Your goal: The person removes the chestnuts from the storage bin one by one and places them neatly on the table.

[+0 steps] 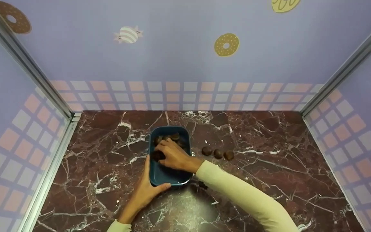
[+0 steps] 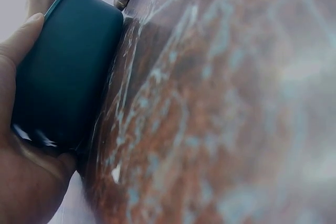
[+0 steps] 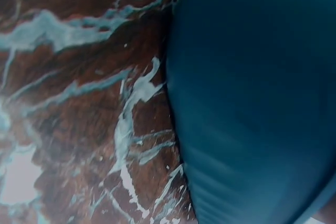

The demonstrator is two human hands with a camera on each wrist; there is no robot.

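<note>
A dark blue rectangular container (image 1: 164, 179) stands on the marbled table in the head view, with several brown chestnuts (image 1: 172, 136) toward its far end. My right hand (image 1: 175, 158) reaches into it from the right, fingers bent about a dark chestnut (image 1: 157, 156) near the left wall. My left hand (image 1: 145, 190) braces the near left corner, straight fingers along the left side and thumb along the front. In the left wrist view that hand lies against the container's outer wall (image 2: 68, 66). The right wrist view has only the outer wall (image 3: 252, 103) and table, not the fingers.
Three chestnuts (image 1: 217, 153) lie in a row on the table right of the container. A small dark thing (image 1: 202, 184), partly hidden by the right sleeve, lies nearer. Purple patterned panels (image 1: 185, 64) enclose the table at the back and both sides.
</note>
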